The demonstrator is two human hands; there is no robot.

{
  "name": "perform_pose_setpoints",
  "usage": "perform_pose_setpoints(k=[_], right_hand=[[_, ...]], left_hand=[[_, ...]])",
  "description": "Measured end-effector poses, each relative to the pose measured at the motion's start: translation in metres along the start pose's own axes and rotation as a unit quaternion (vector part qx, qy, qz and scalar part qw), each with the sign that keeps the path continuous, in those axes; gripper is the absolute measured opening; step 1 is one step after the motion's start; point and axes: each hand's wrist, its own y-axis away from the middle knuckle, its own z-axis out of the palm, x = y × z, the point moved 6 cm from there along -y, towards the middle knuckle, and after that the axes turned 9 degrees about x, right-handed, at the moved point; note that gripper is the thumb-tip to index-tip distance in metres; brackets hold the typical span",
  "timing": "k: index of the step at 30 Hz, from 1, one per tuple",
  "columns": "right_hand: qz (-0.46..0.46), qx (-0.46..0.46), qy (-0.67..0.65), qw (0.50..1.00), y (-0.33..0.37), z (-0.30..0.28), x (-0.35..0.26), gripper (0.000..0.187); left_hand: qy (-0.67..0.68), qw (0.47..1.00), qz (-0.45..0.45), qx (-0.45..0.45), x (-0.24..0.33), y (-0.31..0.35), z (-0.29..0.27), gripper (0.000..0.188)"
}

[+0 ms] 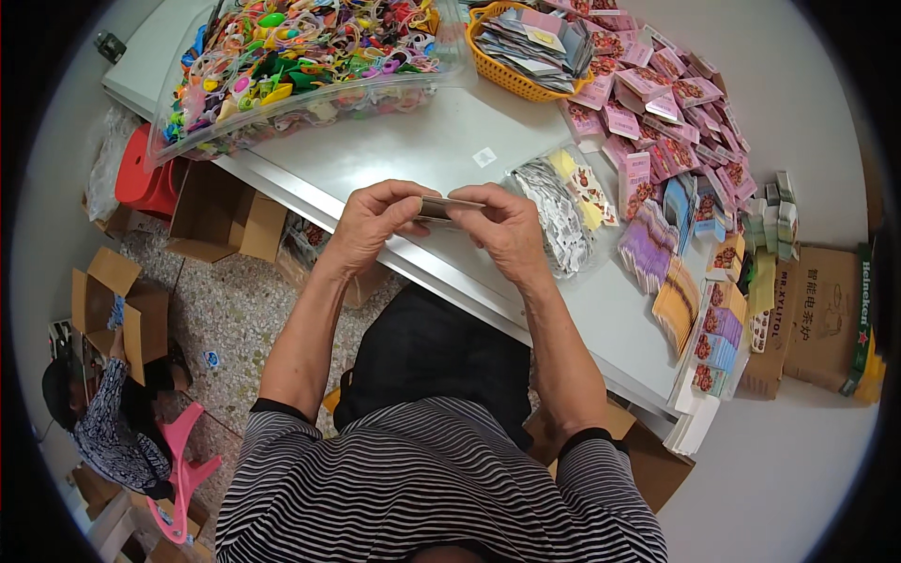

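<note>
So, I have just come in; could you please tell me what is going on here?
A person's left hand and right hand hold a small flat item between them, above the table; what it is, I cannot tell. Beyond are a clear tub of colourful trinkets, a yellow basket and many pink boxes. At far left, another person sits by an open carton.

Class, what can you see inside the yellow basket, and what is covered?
The yellow basket holds flat, card-like pieces, mostly greyish, with a pinkish one near the top. This pile hides the basket's bottom, so whatever lies underneath cannot be seen.
</note>
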Motion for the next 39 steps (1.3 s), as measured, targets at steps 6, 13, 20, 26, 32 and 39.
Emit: perform_pose_setpoints(k=[6, 13, 20, 26, 32, 39], right_hand=[[0.052, 0.011, -0.006, 0.999, -0.006, -0.001, -0.003, 0.018], [-0.026, -0.014, -0.004, 1.000, -0.004, -0.004, -0.002, 0.018], [-0.144, -0.025, -0.065, 0.987, -0.002, -0.016, 0.006, 0.024], [-0.158, -0.016, 0.002, 0.987, -0.001, -0.014, 0.001, 0.024], [-0.120, 0.010, 0.008, 0.993, -0.003, -0.008, -0.003, 0.018], [-0.135, 0.009, 0.012, 0.991, -0.006, -0.011, -0.002, 0.015]], left_hand=[[-0.028, 1.000, 0.008, 0.001, 0.005, -0.004, 0.002, 0.021], [-0.045, 0.998, 0.017, 0.027, 0.012, -0.007, 0.012, 0.022], [-0.114, 0.980, 0.162, 0.030, 0.021, -0.001, 0.014, 0.023], [-0.097, 0.979, 0.177, 0.000, 0.025, 0.002, 0.020, 0.024], [-0.167, 0.978, 0.118, 0.044, 0.019, -0.002, 0.013, 0.024], [-0.207, 0.961, 0.178, 0.035, 0.023, -0.002, 0.022, 0.020]])
